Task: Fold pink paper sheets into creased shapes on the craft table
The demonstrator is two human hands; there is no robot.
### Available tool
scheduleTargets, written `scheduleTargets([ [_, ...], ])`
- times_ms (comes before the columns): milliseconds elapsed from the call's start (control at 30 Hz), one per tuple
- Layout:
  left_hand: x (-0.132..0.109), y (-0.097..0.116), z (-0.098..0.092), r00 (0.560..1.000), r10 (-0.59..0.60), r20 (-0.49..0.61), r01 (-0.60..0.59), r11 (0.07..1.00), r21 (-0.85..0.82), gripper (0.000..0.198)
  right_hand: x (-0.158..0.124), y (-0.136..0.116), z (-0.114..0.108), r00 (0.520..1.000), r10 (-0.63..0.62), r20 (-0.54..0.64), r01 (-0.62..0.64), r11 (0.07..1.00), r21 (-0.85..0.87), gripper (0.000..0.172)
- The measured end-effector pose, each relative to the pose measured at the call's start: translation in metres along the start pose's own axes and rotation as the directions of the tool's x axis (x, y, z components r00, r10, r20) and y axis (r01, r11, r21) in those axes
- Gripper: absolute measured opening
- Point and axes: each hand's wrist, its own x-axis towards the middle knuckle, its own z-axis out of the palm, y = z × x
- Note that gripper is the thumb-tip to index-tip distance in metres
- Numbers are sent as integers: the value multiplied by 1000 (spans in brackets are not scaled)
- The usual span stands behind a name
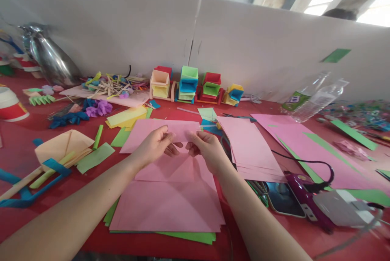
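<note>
My left hand [160, 143] and my right hand [204, 147] meet above the middle of the table. Between their fingertips is a small pink piece of paper [180, 136], pinched at its left and right sides. Directly below lies a stack of pink paper sheets [166, 206], with green sheets [190, 236] showing at its lower edge. Another pink sheet [134, 139] extends behind my left hand. To the right of my right hand rests a second pile of pink paper [251, 147].
Folded paper boxes [188, 85] stand along the white partition [258, 46]. At left are a metal jug [50, 54], a paper cup [11, 104] and a peach paper piece [65, 147]. Rightward lie a phone [285, 201], a power strip [304, 198] and plastic bottles [319, 100].
</note>
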Motion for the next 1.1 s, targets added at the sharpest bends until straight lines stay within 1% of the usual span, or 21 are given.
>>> scheduleTargets([
  [200,0,0,1,1000,-18,-16,17,1000,-24,28,2,3,1,998,-39,-54,37,998,-47,34],
  [333,1,-1,0,999,-48,1,48,994,-98,27,2,3,1,995,-83,-51,77,991,-106,34],
  [433,2,-3,0,997,-77,-13,75,987,-143,28,1,3,2,994,-104,-36,98,985,-142,33],
  [567,4,-6,0,995,-75,-65,66,990,-125,26,0,4,2,993,-119,-12,116,981,-154,32],
  [667,4,-5,0,994,-72,-80,63,992,-110,26,0,4,2,992,-127,11,127,980,-155,30],
  [867,3,-4,-2,996,-84,-16,81,986,-148,36,-1,0,4,987,-154,40,159,968,-193,30],
  [1000,4,-8,-3,997,-56,-57,50,993,-108,30,-2,-2,5,986,-158,52,165,963,-215,32],
  [1100,6,-10,-3,997,0,-73,-3,999,-42,26,-2,-1,4,989,-139,56,148,960,-239,31],
])
